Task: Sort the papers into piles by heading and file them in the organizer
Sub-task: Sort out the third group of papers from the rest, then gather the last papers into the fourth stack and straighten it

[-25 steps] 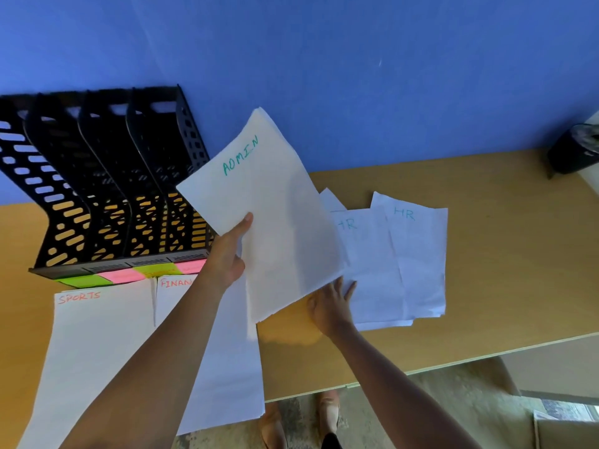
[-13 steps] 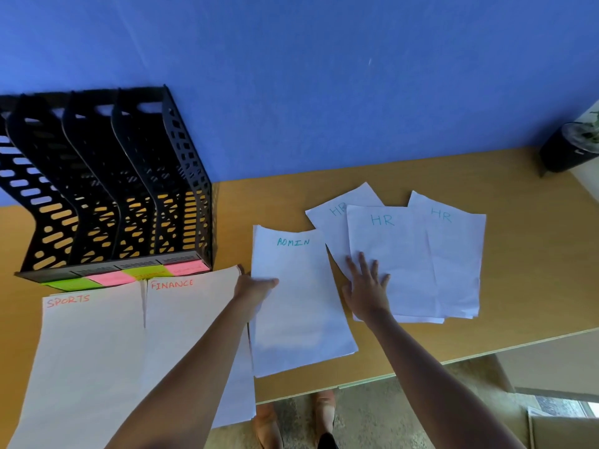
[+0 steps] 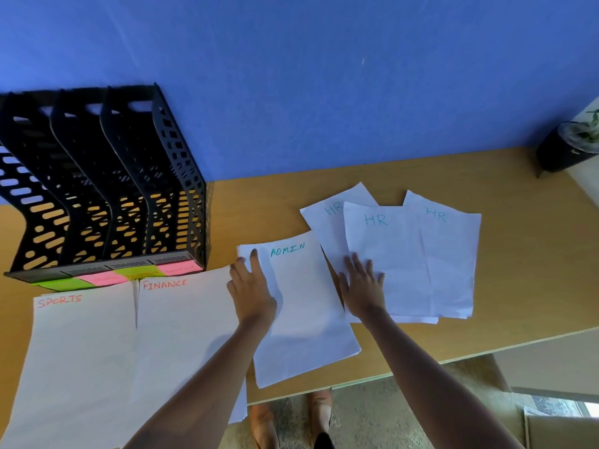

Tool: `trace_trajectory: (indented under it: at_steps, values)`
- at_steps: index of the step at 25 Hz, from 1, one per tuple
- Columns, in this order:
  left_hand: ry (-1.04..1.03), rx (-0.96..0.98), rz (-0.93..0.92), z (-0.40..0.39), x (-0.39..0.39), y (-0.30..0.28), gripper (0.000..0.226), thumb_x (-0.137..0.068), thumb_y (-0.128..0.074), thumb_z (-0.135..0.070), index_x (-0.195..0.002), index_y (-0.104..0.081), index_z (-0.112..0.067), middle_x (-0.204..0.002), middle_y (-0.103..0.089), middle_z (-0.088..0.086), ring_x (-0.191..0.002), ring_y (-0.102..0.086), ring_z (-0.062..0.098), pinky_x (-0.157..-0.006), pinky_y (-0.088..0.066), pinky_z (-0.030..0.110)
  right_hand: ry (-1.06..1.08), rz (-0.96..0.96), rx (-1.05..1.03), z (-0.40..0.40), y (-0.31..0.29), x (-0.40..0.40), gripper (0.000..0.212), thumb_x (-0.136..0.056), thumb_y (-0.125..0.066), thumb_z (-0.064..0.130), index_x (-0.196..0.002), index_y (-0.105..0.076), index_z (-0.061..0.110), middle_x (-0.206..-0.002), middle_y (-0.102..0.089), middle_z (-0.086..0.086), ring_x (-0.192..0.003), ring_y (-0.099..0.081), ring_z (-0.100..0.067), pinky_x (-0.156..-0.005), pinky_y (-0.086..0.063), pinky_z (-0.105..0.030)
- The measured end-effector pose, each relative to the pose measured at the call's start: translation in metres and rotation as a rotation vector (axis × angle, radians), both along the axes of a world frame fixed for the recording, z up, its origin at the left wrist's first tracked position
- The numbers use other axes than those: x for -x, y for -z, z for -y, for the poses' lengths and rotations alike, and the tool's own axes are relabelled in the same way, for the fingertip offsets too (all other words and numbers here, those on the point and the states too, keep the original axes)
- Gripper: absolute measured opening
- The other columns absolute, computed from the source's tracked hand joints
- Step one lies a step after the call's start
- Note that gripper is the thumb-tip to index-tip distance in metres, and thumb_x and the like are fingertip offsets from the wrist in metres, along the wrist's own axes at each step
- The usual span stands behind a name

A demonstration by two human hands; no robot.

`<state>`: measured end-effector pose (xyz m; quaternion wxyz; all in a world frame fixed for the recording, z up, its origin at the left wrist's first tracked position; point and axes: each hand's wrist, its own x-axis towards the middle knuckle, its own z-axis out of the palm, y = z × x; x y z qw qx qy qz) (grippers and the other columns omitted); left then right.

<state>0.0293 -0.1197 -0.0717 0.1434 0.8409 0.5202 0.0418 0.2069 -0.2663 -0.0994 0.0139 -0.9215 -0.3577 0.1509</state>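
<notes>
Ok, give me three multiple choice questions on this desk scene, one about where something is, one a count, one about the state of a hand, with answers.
1. Where does the white sheet headed ADMIN lie?
A. Inside the black slotted plastic organizer
B. Flat on the wooden desk, between the white FINANCE sheet and the HR sheets
C. Held in the air

2. How many white sheets headed HR show?
A. One
B. Three
C. Five

3. How is the left hand?
A. Fingers straight, resting on the ADMIN sheet
C. Gripping the organizer
B. Clenched, holding nothing

Answers: 1 B, it lies flat between those papers. 2 B, three HR headings are readable. 3 A, the fingers lie flat on the paper.
</notes>
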Motion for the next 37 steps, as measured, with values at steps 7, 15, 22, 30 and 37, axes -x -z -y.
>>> trace_trajectory:
  at_steps: [7,15,22,30,37]
  values:
    - [0.121,0.206,0.323,0.004,-0.023,0.003,0.065,-0.075,-0.081,-0.031,-0.13,-0.049,-0.017,-0.13,-0.05,0.004,-0.12,-0.046,0.023,-0.097,-0.043,0.031,0.248,-0.085,-0.43,-0.006,-0.019,-0.002,0.036,-0.098,-0.052,0.012,-0.133,-0.059,0.004,-0.14,-0.059,-0.007,-0.12,-0.063,-0.029,-0.102,-0.049,-0.04]
    - [-0.337,1.237,0.962,0.017,-0.05,-0.004,0.034,-0.086,-0.065,-0.053,-0.093,-0.074,-0.021,-0.082,-0.072,0.005,-0.072,-0.069,0.02,-0.067,-0.053,0.032,-0.151,-0.245,-0.517,-0.033,-0.06,0.07,0.03,-0.089,-0.051,0.002,-0.114,-0.065,0.011,-0.112,-0.071,-0.008,-0.094,-0.069,-0.031,-0.079,-0.057,-0.041]
    - [-0.503,1.033,0.907,0.002,-0.038,0.013,0.016,-0.094,-0.057,-0.006,-0.095,-0.072,-0.012,-0.105,-0.073,0.012,-0.101,-0.067,0.034,-0.091,-0.052,0.042,-0.105,-0.5,-0.699,-0.027,-0.047,0.056,0.02,-0.089,-0.071,0.017,-0.106,-0.063,0.012,-0.106,-0.07,0.002,-0.088,-0.069,-0.013,-0.083,-0.056,-0.028]
    - [-0.487,1.004,0.73,-0.005,-0.035,0.036,0.024,-0.098,-0.052,-0.01,-0.117,-0.067,-0.015,-0.115,-0.066,0.001,-0.114,-0.059,0.027,-0.105,-0.045,0.041,1.267,-0.252,-0.554,0.036,-0.014,-0.062,0.102,-0.066,-0.09,0.037,-0.143,-0.031,0.008,-0.139,-0.041,-0.019,-0.128,-0.041,-0.041,-0.101,-0.042,-0.052]
    - [-0.489,1.033,0.656,-0.01,-0.035,0.037,0.017,-0.099,-0.052,-0.014,-0.107,-0.066,-0.019,-0.117,-0.066,0.004,-0.111,-0.061,0.03,-0.103,-0.048,0.047,1.193,-0.244,-0.704,0.051,-0.008,-0.087,0.025,-0.092,-0.063,0.023,-0.1,-0.068,-0.001,-0.1,-0.071,-0.023,-0.096,-0.066,-0.041,-0.073,-0.049,-0.038]
